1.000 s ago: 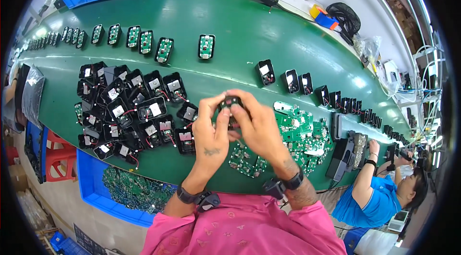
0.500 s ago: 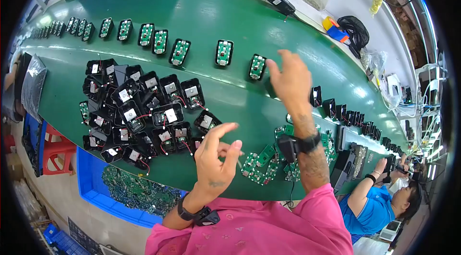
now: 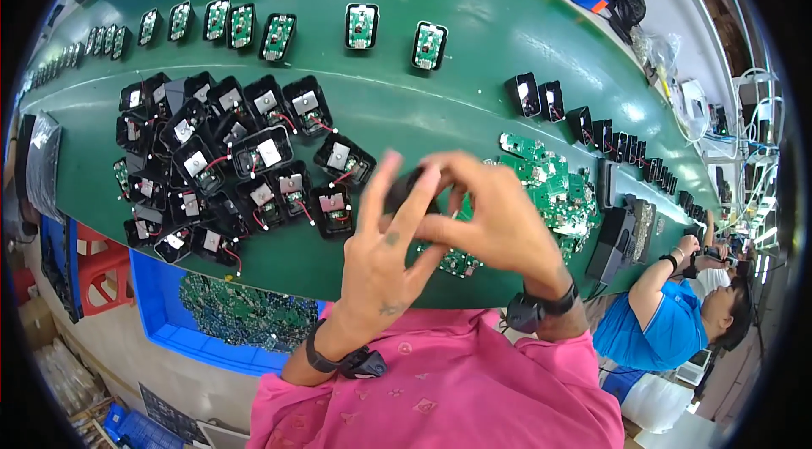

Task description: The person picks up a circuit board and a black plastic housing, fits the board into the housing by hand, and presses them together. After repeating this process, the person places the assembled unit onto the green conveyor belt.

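Note:
A dark plastic housing (image 3: 408, 188) is between my two hands, just above the near part of the bench. My right hand (image 3: 503, 221) curls over it from the right, with thumb and fingers bent round its side. From below, my left hand (image 3: 376, 259) holds its other side, the fingers reaching up along it. The fingers hide most of the housing, and its inside cannot be seen. Close by on the left lies a pile of black housings (image 3: 272, 153) with metal blocks and red wires. Right of my hands, loose green circuit boards (image 3: 550, 187) lie in a heap.
Black housings with green boards (image 3: 361, 26) stand in a row along the far side of the green bench (image 3: 406, 102). Other black housings (image 3: 551, 101) line up at right. A blue bin (image 3: 161, 326) of boards sits below the near edge. A co-worker (image 3: 660, 322) works at right.
My right hand has come back from the row on the far side to meet my left hand, and a black housing is now between them. The view has shifted.

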`<state>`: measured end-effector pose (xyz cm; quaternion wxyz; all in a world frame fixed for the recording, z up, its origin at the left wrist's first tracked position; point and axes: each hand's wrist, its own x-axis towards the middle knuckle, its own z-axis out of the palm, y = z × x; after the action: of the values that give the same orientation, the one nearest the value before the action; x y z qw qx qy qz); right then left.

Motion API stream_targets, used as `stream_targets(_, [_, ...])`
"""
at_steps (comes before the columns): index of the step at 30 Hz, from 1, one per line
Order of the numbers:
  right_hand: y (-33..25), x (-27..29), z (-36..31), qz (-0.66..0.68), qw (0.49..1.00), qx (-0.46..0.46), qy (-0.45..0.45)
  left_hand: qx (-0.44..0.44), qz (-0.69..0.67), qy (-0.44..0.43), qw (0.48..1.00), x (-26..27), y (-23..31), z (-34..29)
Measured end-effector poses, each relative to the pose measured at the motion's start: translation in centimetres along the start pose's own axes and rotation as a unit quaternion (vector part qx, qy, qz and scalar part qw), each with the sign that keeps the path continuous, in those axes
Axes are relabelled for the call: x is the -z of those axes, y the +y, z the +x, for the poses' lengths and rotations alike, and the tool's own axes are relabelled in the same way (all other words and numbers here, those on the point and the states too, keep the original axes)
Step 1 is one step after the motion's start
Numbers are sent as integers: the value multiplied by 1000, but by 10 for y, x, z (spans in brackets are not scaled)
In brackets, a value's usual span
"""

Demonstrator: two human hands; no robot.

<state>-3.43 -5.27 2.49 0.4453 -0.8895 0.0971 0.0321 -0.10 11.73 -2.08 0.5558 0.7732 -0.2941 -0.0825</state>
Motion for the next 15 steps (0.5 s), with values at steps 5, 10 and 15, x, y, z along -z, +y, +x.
stream_targets(5, [36, 2, -22, -107, 989, 73, 68, 101, -158, -23, 982, 13, -10, -14])
stream_targets(10, [51, -36, -41, -204, 976, 70, 34, 103, -166, -4, 981, 11, -9, -24])
stream_targets(15, [51, -28, -47, 25, 992, -117, -31, 101, -161, 13, 982, 1, -10, -32])
